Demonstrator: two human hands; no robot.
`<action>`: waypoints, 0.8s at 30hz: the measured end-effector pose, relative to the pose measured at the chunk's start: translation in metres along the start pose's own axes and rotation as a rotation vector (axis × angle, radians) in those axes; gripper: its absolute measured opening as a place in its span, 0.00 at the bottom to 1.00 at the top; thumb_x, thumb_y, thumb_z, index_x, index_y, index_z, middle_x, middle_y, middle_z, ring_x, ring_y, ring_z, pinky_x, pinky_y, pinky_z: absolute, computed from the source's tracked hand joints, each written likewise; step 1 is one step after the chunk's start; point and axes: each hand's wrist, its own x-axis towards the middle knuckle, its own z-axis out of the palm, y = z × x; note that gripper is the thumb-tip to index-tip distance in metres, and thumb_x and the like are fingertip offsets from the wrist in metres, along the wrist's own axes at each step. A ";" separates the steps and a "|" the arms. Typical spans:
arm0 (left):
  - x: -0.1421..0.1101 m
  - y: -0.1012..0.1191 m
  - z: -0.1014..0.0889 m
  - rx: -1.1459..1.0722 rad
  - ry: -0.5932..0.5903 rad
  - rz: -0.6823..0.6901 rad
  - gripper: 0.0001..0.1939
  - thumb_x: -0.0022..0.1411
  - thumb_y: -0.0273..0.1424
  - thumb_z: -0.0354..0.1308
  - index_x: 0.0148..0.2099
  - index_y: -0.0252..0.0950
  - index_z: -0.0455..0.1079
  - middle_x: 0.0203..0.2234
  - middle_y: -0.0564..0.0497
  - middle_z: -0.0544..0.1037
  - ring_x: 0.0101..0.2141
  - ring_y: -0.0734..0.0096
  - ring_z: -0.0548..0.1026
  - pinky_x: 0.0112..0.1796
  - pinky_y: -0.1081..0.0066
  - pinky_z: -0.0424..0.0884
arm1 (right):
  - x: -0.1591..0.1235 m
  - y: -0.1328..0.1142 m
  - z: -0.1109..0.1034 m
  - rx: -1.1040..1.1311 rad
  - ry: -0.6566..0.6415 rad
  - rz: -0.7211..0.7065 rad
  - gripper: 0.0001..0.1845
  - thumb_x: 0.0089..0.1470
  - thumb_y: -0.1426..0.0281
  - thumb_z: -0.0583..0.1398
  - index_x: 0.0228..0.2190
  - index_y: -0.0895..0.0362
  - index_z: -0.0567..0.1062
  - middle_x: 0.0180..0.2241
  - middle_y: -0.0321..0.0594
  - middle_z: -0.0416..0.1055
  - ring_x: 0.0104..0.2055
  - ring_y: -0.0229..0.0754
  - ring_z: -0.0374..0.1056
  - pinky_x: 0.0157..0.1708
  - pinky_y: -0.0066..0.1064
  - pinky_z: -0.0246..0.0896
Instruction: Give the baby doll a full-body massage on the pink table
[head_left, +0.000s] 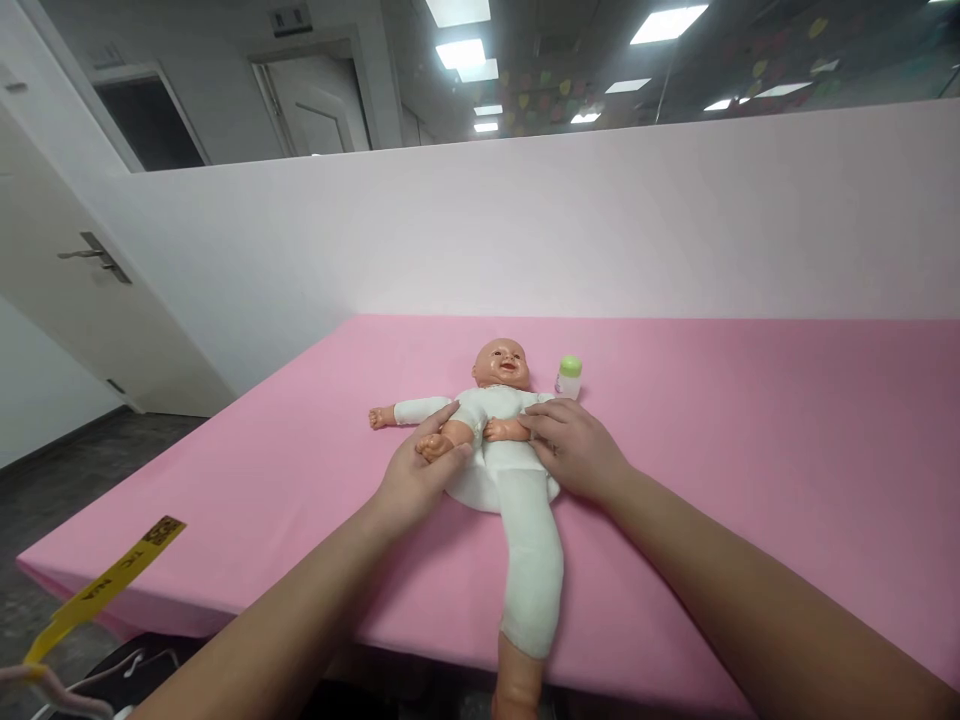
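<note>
A baby doll with a white cloth body lies on its back, its head away from me. My left hand wraps around the doll's bent leg, which is folded up against the belly with the bare foot showing. Across the belly lies one doll arm, and the fingers of my right hand close on it near the wrist. The doll's other arm stretches out to the left. Its straight leg points toward me and reaches over the table's front edge.
A pink cloth covers the table. Beside the doll's head stands a small bottle with a green cap. A white wall rises behind, below a mirror or window. A yellow tag hangs at lower left, and a door is farther left.
</note>
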 end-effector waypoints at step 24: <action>-0.156 -0.062 -0.021 0.787 0.255 0.543 0.38 0.66 0.41 0.60 0.75 0.52 0.55 0.69 0.49 0.64 0.64 0.51 0.70 0.61 0.55 0.73 | -0.028 0.093 -0.021 0.750 0.360 1.171 0.27 0.55 0.56 0.69 0.52 0.54 0.74 0.46 0.48 0.79 0.41 0.48 0.78 0.37 0.37 0.79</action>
